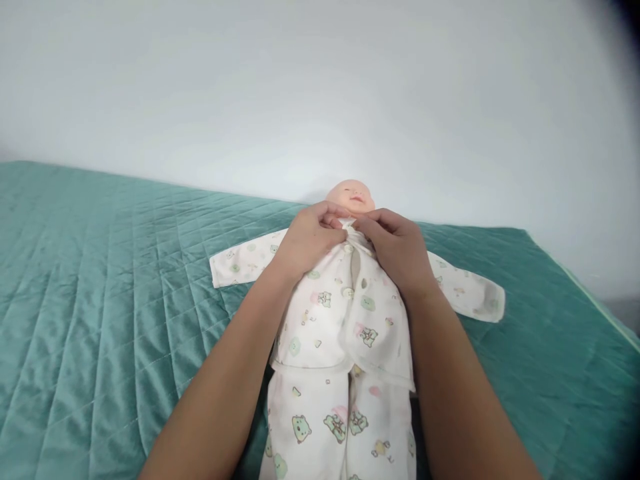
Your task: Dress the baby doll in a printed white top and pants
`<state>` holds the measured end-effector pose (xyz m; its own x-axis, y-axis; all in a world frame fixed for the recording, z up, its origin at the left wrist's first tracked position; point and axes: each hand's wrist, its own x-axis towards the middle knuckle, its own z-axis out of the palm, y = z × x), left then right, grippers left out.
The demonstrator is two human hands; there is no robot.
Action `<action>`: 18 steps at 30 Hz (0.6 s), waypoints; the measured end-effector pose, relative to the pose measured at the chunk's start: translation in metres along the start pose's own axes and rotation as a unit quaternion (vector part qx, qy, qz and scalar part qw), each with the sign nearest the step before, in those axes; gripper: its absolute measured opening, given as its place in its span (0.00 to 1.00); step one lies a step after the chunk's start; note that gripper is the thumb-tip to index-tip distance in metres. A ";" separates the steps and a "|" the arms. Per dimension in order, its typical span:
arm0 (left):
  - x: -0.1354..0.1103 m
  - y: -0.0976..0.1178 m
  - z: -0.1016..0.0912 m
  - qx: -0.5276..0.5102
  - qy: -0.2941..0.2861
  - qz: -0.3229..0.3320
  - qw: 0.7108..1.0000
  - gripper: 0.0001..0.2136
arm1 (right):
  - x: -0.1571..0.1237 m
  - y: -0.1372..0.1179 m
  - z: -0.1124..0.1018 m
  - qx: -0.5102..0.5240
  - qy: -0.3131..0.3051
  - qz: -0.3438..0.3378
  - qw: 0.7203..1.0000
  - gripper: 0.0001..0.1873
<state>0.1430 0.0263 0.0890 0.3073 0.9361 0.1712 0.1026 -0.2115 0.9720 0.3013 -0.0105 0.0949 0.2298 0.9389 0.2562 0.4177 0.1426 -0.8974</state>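
Observation:
A baby doll [350, 195] lies on its back, dressed in a white baby jacket [315, 333] printed with small green bears. Matching trousers [310, 433] cover its legs. At the doll's collar, my left hand [313, 237] pinches one side of the jacket's neck edge. Opposite it, my right hand [397, 247] pinches the other side, and the fingertips of both nearly meet under the chin. Several buttons run down the jacket's front, which hangs partly apart lower down. The sleeves [475, 293] spread out to both sides. My fingers hide the exact point of grip.
Beneath the doll is a green quilted bedspread [100, 300], wrinkled on the left. A pale wall [250, 100] rises directly behind the doll's head. The bed's edge [580, 287] runs along the right.

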 end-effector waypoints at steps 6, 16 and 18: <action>-0.003 0.006 -0.006 0.020 -0.014 0.000 1.000 0.14 | 0.001 0.001 -0.001 -0.007 0.015 0.003 1.000 0.13; -0.006 0.012 -0.007 0.081 -0.037 0.000 0.996 0.08 | -0.001 -0.002 0.001 -0.030 0.012 -0.024 0.999 0.15; -0.005 0.011 -0.003 0.090 -0.018 0.012 0.996 0.09 | -0.002 -0.003 0.001 -0.029 0.009 -0.028 0.999 0.15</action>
<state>0.1398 0.0204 0.0989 0.3446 0.9205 0.1842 0.2622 -0.2828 0.9226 0.2983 -0.0119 0.0967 0.2207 0.9237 0.3133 0.4799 0.1768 -0.8593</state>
